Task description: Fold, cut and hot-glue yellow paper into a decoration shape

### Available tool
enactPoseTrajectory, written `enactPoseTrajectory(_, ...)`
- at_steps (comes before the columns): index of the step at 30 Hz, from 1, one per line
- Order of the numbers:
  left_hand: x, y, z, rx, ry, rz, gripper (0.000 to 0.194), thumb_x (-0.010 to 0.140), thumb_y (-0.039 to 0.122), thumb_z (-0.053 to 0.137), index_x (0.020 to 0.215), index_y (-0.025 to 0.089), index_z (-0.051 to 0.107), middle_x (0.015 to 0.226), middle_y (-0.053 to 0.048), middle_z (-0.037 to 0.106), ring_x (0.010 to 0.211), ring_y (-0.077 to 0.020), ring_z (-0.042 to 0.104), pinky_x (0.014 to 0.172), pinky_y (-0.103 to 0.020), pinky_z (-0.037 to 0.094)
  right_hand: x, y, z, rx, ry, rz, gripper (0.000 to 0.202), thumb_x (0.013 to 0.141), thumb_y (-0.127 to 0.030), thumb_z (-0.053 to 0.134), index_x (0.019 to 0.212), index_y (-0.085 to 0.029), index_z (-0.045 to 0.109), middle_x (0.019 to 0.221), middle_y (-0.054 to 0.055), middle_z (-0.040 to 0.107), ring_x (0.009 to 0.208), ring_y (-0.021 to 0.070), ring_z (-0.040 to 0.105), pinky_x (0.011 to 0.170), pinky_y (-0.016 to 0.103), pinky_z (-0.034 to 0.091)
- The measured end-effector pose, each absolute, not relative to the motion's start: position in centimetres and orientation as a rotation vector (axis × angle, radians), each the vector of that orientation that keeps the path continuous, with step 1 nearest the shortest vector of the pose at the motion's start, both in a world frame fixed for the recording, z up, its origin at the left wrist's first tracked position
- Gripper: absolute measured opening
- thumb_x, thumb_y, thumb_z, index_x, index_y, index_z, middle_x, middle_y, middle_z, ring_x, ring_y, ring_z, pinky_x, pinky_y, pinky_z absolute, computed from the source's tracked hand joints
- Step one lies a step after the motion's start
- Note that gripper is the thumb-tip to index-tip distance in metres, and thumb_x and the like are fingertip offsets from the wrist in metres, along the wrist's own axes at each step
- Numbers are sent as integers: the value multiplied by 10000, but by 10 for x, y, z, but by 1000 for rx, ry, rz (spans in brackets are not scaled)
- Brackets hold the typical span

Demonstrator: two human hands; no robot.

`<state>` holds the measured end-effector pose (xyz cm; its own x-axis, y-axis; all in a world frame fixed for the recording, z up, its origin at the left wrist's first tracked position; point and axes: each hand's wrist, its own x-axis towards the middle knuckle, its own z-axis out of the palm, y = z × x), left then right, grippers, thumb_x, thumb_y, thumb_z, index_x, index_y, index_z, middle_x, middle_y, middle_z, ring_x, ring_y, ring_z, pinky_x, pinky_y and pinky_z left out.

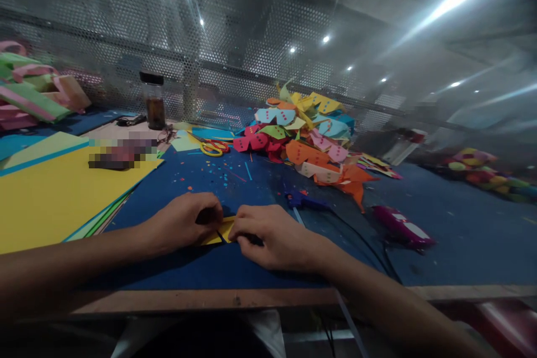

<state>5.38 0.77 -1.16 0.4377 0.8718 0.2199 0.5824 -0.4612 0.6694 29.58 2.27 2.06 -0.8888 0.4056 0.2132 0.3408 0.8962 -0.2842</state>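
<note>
Between my two hands, near the front of the blue tabletop, lies a small piece of yellow paper (227,229) with a dark slit or gap in it. My left hand (184,224) has its fingers curled down on the paper's left part. On the right side, the thumb and fingers of my right hand (272,235) pinch the paper's edge. Much of the paper is hidden under the fingers. A dark blue glue gun (308,200) rests just beyond my right hand, its cord running right and forward to the table edge.
Large coloured sheets (75,196), yellow on top, lie at left. Behind stand a dark-capped jar (155,106) and yellow-handled scissors (212,148). A heap of folded paper shapes (302,128) fills the back middle. A purple packet (403,227) lies right. Small scraps dot the blue table (474,240).
</note>
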Motion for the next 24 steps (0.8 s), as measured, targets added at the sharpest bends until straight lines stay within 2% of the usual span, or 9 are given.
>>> enactPoseTrajectory(3, 54, 8, -12, 2198, 1232, 758, 117, 781, 166, 594, 843, 190, 691, 774, 4, 710, 683, -155, 614, 620, -241, 433, 294, 23, 21, -573, -2807, 297, 201, 903, -90, 579, 988, -158, 747, 948, 45, 718, 784, 152, 641, 702, 258, 442)
enactPoseTrajectory(8, 54, 9, -13, 2200, 1226, 779, 94, 808, 224, 609, 823, 194, 696, 771, 1, 716, 688, -158, 624, 625, -246, 437, 288, 23, 17, -570, -2843, 250, 310, 940, -93, 558, 1191, -166, 725, 1016, 60, 715, 868, 176, 661, 751, 281, 459)
enactPoseTrajectory(14, 54, 7, -13, 2197, 1213, 784, 102, 823, 256, 614, 818, 195, 694, 766, 1, 713, 683, -154, 621, 627, -246, 443, 288, 22, 16, -579, -2862, 209, 310, 965, -102, 541, 1210, -165, 720, 1029, 70, 708, 894, 185, 661, 767, 289, 464)
enactPoseTrajectory(24, 52, 9, -15, 2212, 1239, 743, 120, 769, 147, 593, 839, 192, 679, 740, 20, 676, 638, -134, 564, 571, -224, 399, 295, 25, 20, -592, -2826, 349, 260, 901, -87, 563, 1021, -182, 773, 986, 50, 733, 842, 160, 677, 745, 257, 476)
